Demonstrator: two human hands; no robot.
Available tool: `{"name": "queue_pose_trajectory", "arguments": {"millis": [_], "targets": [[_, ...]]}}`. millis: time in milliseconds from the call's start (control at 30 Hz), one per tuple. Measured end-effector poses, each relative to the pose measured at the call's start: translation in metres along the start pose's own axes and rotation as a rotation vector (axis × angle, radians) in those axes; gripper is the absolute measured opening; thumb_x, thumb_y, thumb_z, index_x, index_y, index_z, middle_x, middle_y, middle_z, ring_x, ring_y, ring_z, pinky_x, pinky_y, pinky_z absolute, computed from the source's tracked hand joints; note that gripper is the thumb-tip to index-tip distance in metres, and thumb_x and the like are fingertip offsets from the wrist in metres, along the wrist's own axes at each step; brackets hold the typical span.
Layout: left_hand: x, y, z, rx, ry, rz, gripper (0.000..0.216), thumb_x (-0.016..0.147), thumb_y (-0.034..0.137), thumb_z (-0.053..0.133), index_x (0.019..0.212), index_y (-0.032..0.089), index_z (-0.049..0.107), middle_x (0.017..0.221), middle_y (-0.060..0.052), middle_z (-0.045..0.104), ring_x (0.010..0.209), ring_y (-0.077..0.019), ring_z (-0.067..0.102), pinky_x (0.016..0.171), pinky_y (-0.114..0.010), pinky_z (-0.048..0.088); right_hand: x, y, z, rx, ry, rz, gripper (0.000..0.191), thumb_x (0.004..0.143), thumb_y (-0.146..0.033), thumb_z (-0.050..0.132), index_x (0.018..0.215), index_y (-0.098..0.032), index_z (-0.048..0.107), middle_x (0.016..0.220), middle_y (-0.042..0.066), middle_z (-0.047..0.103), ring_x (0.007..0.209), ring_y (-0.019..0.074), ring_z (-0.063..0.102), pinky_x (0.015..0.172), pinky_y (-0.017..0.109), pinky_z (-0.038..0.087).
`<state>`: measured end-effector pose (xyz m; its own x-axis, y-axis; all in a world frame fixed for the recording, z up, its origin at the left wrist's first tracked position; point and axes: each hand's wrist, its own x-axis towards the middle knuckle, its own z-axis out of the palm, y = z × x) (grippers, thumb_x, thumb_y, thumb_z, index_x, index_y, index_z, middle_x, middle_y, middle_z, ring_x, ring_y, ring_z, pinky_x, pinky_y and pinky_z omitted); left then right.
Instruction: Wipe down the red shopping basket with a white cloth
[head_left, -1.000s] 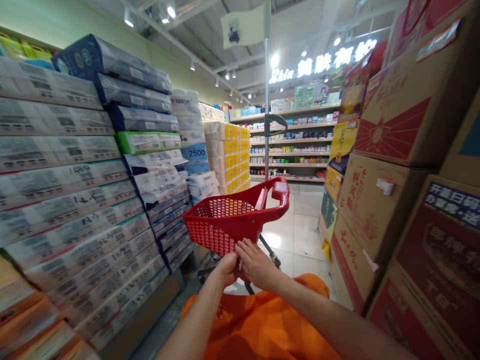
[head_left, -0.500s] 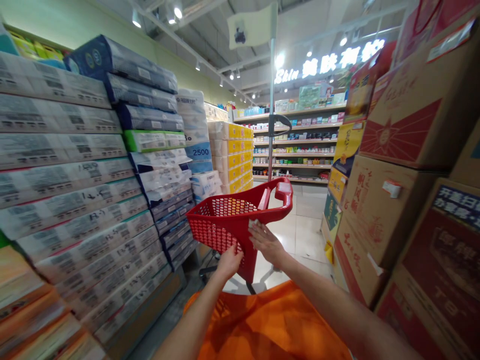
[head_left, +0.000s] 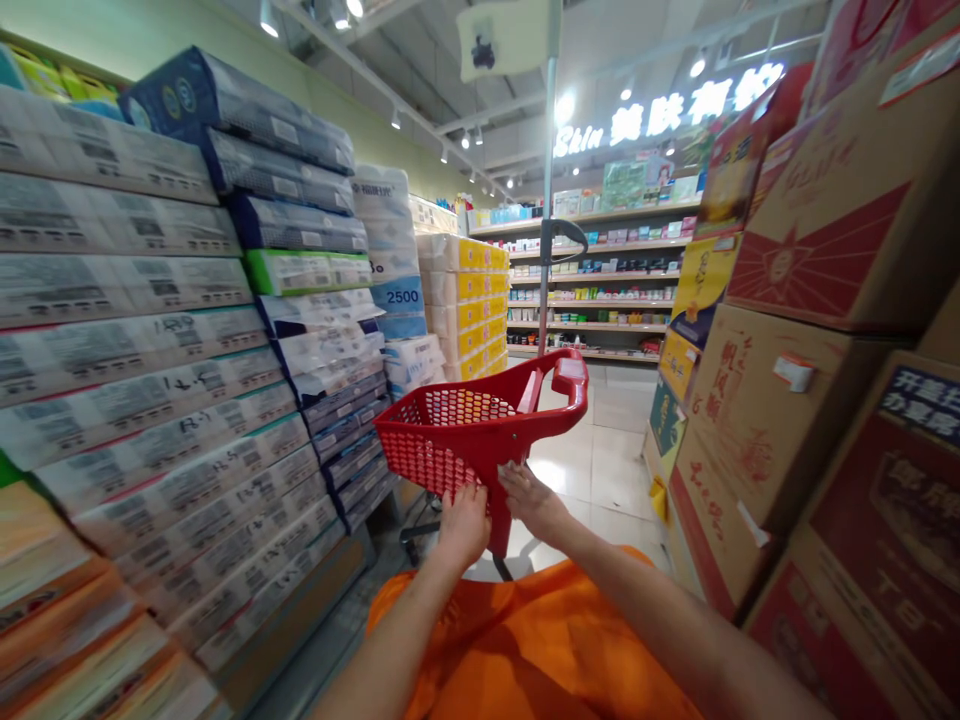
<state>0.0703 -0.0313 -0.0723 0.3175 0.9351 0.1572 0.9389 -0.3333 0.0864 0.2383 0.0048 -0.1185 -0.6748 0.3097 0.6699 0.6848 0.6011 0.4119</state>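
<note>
A red plastic shopping basket (head_left: 450,440) on a wheeled frame stands in the aisle in front of me, with a grey pole (head_left: 547,200) rising behind it. My left hand (head_left: 463,520) presses against the basket's near lower wall, fingers curled on the mesh. My right hand (head_left: 531,497) touches the near corner just under the rim, fingers bent against the plastic. An orange fabric item (head_left: 540,650) lies across my lap below both forearms.
Stacked tissue and paper packs (head_left: 172,350) wall the left side. Cardboard boxes (head_left: 817,330) are piled high on the right. Tiled floor (head_left: 600,460) runs ahead to shelves (head_left: 600,290) of small goods at the far end.
My right hand slid up the basket's corner and back down to just under the rim. My left hand moved from the bottom edge onto the near wall. The basket shifted slightly.
</note>
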Motion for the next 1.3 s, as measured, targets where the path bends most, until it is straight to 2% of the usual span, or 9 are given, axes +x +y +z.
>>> {"name": "queue_pose_trajectory", "arguments": {"millis": [100, 267, 500, 567, 733, 967, 1033, 1167, 1300], "targets": [[0.001, -0.004, 0.002, 0.034, 0.019, 0.020, 0.055, 0.074, 0.016, 0.038, 0.128, 0.010, 0.036, 0.137, -0.015, 0.034, 0.128, -0.0241, 0.028, 0.104, -0.047, 0.017, 0.002, -0.005, -0.004, 0.017, 0.004, 0.024, 0.010, 0.078, -0.015, 0.054, 0.075, -0.017, 0.063, 0.113, 0.007, 0.060, 0.121, 0.0206, 0.038, 0.106, 0.038, 0.025], [0.003, -0.002, 0.001, 0.051, 0.085, 0.027, 0.054, 0.077, 0.017, 0.033, 0.130, 0.009, 0.033, 0.140, -0.014, 0.030, 0.130, -0.0242, 0.022, 0.105, -0.048, 0.016, 0.043, 0.022, -0.032, -0.048, 0.127, 0.232, 0.015, 0.081, -0.013, 0.049, 0.087, -0.017, 0.062, 0.131, 0.009, 0.044, 0.129, 0.0227, 0.022, 0.106, 0.046, 0.020], [0.003, -0.002, -0.001, 0.061, 0.080, 0.059, 0.058, 0.073, 0.016, 0.036, 0.131, 0.008, 0.033, 0.140, -0.013, 0.029, 0.131, -0.0237, 0.021, 0.106, -0.047, 0.014, 0.009, 0.003, -0.003, 0.023, 0.032, 0.068, 0.009, 0.078, -0.015, 0.053, 0.078, -0.016, 0.062, 0.121, 0.008, 0.054, 0.127, 0.0204, 0.028, 0.105, 0.039, 0.027], [0.004, -0.005, 0.000, 0.071, 0.083, 0.047, 0.059, 0.073, 0.016, 0.036, 0.131, 0.009, 0.032, 0.140, -0.013, 0.029, 0.131, -0.0238, 0.020, 0.105, -0.048, 0.014, 0.015, 0.006, -0.010, 0.024, 0.048, 0.066, 0.010, 0.079, -0.015, 0.053, 0.079, -0.016, 0.063, 0.121, 0.008, 0.054, 0.127, 0.0211, 0.027, 0.104, 0.039, 0.029], [0.006, -0.002, 0.002, 0.060, 0.112, 0.045, 0.055, 0.075, 0.018, 0.035, 0.130, 0.011, 0.034, 0.140, -0.012, 0.030, 0.131, -0.0232, 0.021, 0.105, -0.047, 0.015, 0.049, 0.032, -0.038, -0.082, 0.154, 0.213, 0.016, 0.081, -0.013, 0.048, 0.088, -0.016, 0.062, 0.130, 0.009, 0.045, 0.130, 0.0239, 0.020, 0.105, 0.046, 0.025], [0.005, -0.004, 0.002, 0.066, 0.078, 0.044, 0.059, 0.072, 0.015, 0.036, 0.131, 0.008, 0.033, 0.141, -0.013, 0.028, 0.130, -0.0232, 0.022, 0.105, -0.047, 0.015, 0.015, 0.010, -0.017, -0.016, 0.011, 0.067, 0.007, 0.076, -0.014, 0.056, 0.079, -0.015, 0.062, 0.124, 0.009, 0.051, 0.127, 0.0221, 0.028, 0.105, 0.040, 0.026], [0.005, -0.005, 0.002, 0.066, 0.078, 0.027, 0.059, 0.073, 0.015, 0.036, 0.131, 0.008, 0.033, 0.141, -0.013, 0.028, 0.131, -0.0232, 0.022, 0.105, -0.048, 0.015, 0.019, 0.012, -0.023, -0.004, 0.033, 0.090, 0.008, 0.077, -0.014, 0.055, 0.080, -0.016, 0.062, 0.124, 0.009, 0.051, 0.127, 0.0219, 0.027, 0.105, 0.041, 0.027], [0.005, -0.002, -0.001, 0.061, 0.076, 0.016, 0.057, 0.074, 0.017, 0.037, 0.130, 0.011, 0.034, 0.140, -0.013, 0.029, 0.130, -0.0234, 0.022, 0.104, -0.048, 0.016, 0.041, 0.027, -0.038, -0.063, 0.149, 0.258, 0.016, 0.081, -0.012, 0.048, 0.086, -0.016, 0.062, 0.129, 0.009, 0.046, 0.129, 0.0231, 0.021, 0.105, 0.046, 0.025], [0.005, 0.000, -0.001, 0.058, 0.097, 0.038, 0.057, 0.073, 0.015, 0.036, 0.130, 0.010, 0.034, 0.140, -0.013, 0.030, 0.130, -0.0232, 0.022, 0.105, -0.047, 0.017, 0.030, 0.020, -0.020, -0.051, 0.063, 0.151, 0.010, 0.078, -0.014, 0.053, 0.081, -0.016, 0.063, 0.127, 0.009, 0.048, 0.128, 0.0218, 0.026, 0.106, 0.042, 0.023]]}}
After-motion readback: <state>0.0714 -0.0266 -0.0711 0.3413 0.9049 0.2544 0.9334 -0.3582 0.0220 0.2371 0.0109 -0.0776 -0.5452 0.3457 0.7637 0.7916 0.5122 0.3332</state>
